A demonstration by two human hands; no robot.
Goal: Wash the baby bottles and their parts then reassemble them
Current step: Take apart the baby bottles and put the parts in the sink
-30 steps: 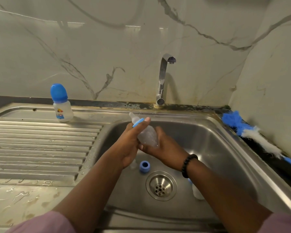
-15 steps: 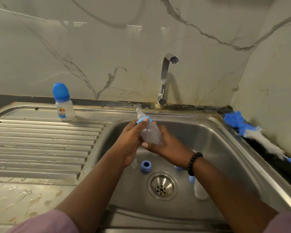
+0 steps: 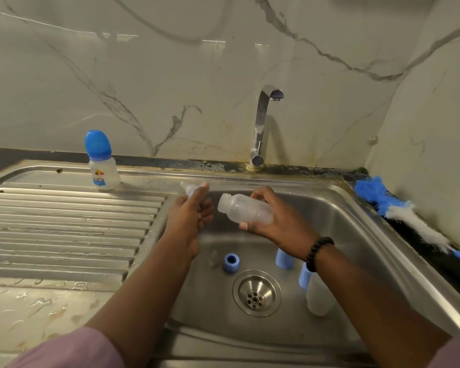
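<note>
A capped bottle [image 3: 101, 166] stands on the drainboard [image 3: 64, 224], left of the sink [image 3: 356, 235]. The tap [image 3: 263, 126] rises behind the basin. In the basin, a ring [image 3: 231, 262] lies left of the drain [image 3: 256, 293]; another bottle [image 3: 318, 296] lies right of it. A brush [image 3: 409, 216] rests along the right ledge.

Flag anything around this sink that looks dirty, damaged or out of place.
The seam between the sink's back edge and the marble wall is stained dark and yellowish, worst near the tap base. The bottle brush lies on the dark ledge at right, outside the basin. Loose blue parts in the basin fit the washing; nothing looks broken.
</note>
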